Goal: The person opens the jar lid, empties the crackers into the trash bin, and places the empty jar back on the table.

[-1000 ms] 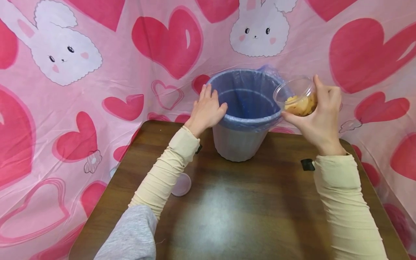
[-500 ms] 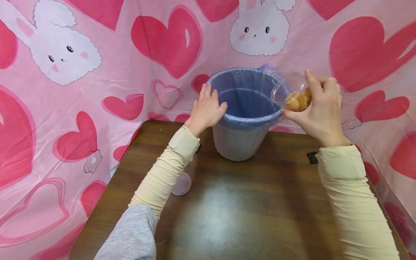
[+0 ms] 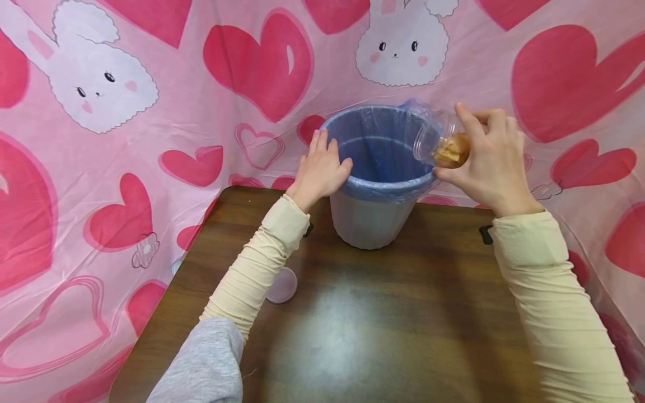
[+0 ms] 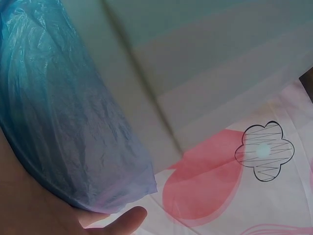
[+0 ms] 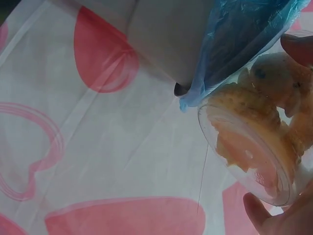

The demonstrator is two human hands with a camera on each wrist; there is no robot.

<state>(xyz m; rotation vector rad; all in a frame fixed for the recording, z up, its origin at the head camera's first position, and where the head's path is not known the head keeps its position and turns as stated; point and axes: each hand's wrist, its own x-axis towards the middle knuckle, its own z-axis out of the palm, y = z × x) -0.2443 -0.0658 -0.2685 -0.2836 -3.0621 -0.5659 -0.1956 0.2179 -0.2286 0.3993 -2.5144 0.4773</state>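
Note:
A white trash can lined with a blue plastic bag stands near the table's far edge. My left hand rests on its left rim with fingers extended; the left wrist view shows the bag's folded edge beside that hand. With thumb and fingers, my right hand grips a clear plastic cup at the can's right rim. The cup is tipped sideways, its mouth turned toward the can. Yellowish-brown food pieces sit inside it, seen close up in the right wrist view as browned chunks.
A round, pale translucent lid lies on the brown wooden table, partly behind my left forearm. Pink cloth printed with hearts and rabbits hangs around the back and sides, close behind the can.
My right hand has shifted slightly left and up, tilting the cup further toward the can. The food pieces have slid within the cup. My left hand has stayed on the rim.

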